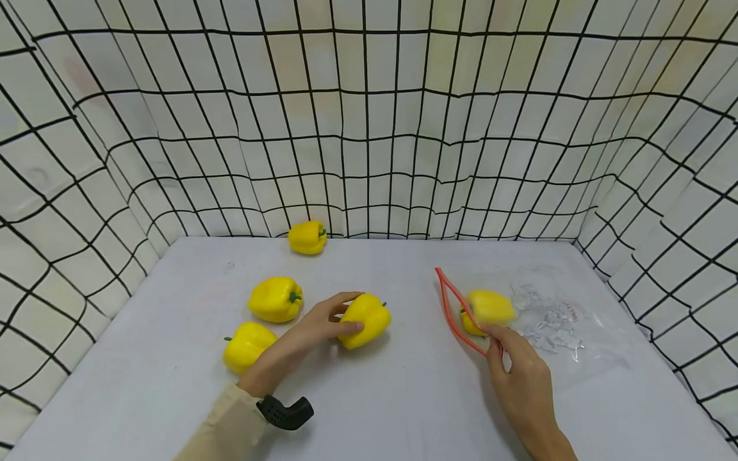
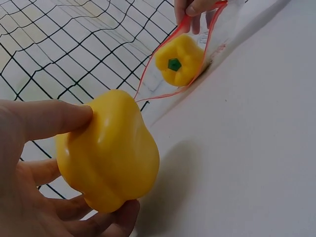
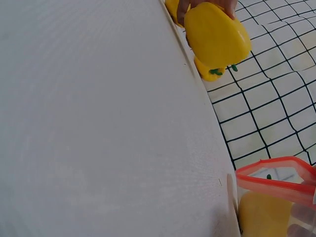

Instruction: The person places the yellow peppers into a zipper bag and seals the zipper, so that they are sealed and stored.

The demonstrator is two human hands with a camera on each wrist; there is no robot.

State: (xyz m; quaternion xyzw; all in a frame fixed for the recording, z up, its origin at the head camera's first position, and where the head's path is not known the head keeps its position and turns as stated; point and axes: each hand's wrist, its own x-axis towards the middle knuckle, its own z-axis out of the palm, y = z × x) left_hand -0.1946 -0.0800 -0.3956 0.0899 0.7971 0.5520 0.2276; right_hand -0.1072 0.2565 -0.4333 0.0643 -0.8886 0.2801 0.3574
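Observation:
My left hand grips a yellow bell pepper near the middle of the white table; the left wrist view shows thumb and fingers curled round this pepper. My right hand pinches the red-edged mouth of a clear zip bag and holds it open. One yellow pepper lies inside the bag, seen through the opening with its green stem facing out. The held pepper hangs some way to the left of the bag's mouth.
Three more yellow peppers lie on the table: one left of the held one, one by my left forearm, one at the back edge. White walls with a black grid enclose the table on three sides.

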